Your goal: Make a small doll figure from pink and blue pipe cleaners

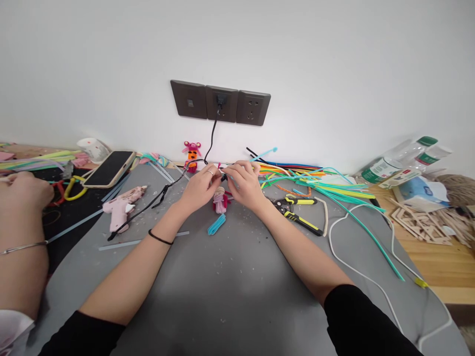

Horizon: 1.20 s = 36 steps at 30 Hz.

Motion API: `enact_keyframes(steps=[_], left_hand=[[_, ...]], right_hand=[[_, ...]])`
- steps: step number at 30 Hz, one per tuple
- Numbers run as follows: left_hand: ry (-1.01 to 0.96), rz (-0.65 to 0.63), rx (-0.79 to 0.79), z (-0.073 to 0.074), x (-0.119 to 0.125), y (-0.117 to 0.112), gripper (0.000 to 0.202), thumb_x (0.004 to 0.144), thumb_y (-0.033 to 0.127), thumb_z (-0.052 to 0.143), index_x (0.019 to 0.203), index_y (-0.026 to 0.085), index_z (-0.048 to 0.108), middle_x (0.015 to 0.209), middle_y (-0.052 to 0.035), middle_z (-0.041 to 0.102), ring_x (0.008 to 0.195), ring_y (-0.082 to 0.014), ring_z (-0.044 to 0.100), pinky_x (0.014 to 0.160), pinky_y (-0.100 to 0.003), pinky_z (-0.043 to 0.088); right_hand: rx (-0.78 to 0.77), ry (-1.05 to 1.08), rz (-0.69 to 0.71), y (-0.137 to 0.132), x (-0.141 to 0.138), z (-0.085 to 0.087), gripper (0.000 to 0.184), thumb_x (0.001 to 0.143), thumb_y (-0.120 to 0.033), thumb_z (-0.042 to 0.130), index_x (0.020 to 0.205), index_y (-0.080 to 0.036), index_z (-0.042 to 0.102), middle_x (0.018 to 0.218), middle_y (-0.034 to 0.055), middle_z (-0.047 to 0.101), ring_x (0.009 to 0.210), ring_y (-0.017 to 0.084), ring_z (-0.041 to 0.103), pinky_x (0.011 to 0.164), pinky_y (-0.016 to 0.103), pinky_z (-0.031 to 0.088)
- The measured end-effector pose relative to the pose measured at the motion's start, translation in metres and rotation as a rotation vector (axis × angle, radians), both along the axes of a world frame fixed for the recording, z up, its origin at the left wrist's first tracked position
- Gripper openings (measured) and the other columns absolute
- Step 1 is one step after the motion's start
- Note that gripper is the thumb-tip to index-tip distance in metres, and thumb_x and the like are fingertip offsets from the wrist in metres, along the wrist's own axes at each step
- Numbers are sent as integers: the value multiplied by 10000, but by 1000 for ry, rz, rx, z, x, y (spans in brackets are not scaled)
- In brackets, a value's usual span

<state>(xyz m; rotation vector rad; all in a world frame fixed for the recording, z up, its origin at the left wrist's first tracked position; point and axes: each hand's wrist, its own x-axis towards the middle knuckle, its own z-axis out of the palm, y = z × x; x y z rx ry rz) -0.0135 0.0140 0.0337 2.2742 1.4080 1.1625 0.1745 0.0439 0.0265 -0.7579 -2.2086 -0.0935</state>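
Observation:
My left hand and my right hand meet above the mat, fingertips pinched together. Between them shows a small dark piece, fuzzy like black pipe cleaner; my fingers hide most of it. Just below stands a small pink pipe-cleaner figure, its upper part close under my fingers; I cannot tell whether they touch it. Nearer to me lies a folded blue pipe-cleaner piece. Behind my left hand, an orange and pink pipe-cleaner figure leans by the wall.
A pink glue gun lies left, its black cord crossing toward the socket. Yellow-black wire strippers and bundled pipe cleaners are at right. A phone, scissors and another person's hand are far left.

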Motion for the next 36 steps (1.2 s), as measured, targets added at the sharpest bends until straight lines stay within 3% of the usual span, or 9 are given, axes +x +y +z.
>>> enact_keyframes(steps=[4,7,10,14,19,27,36], left_hand=[[-165,36,-94,4,-2,3,123,900,316,555,851,208,589,904,-50,639,767,-180,571,639,-286,450],[-346,43,-218,4,-5,7,291,892,471,583,931,191,654,900,-58,660,746,-182,601,604,-283,469],[-532,30,-376,5,-9,11,433,848,607,614,898,182,679,812,-57,652,716,-196,608,569,-290,473],[-710,-36,-527,9,-11,11,474,706,632,771,835,181,700,813,-69,690,726,-192,612,609,-296,485],[-868,-74,-605,10,-11,9,523,562,603,899,815,184,714,788,-56,693,691,-161,602,630,-296,481],[-892,-28,-618,9,-9,10,573,496,639,923,729,184,664,672,-10,631,626,-132,575,587,-264,462],[-845,-88,-633,7,-12,9,510,628,632,859,811,181,706,852,-85,728,724,-178,641,614,-292,474]], right_hand=[[39,-20,-59,4,-1,-2,263,1056,-189,439,1142,-236,683,1040,74,731,1077,240,579,1005,446,287],[52,14,-103,8,-2,-6,264,1051,-146,440,1127,-230,678,1004,70,720,1003,223,577,963,409,306],[26,64,-139,10,-2,-10,276,1045,-129,435,1137,-228,675,1009,78,707,951,225,563,920,393,329],[-12,51,-140,11,-2,-11,278,1048,-152,430,1172,-220,669,1024,95,687,926,242,549,855,383,360],[-33,35,-81,9,-3,-8,316,1066,-171,368,1186,-190,660,1028,115,676,938,250,547,826,387,393],[-9,21,27,5,-4,-9,267,1048,-203,414,1205,-173,628,1034,121,650,984,251,554,844,374,428],[-48,23,-48,6,-4,-9,255,1040,-158,429,1169,-191,647,987,106,643,952,237,558,844,355,414]])
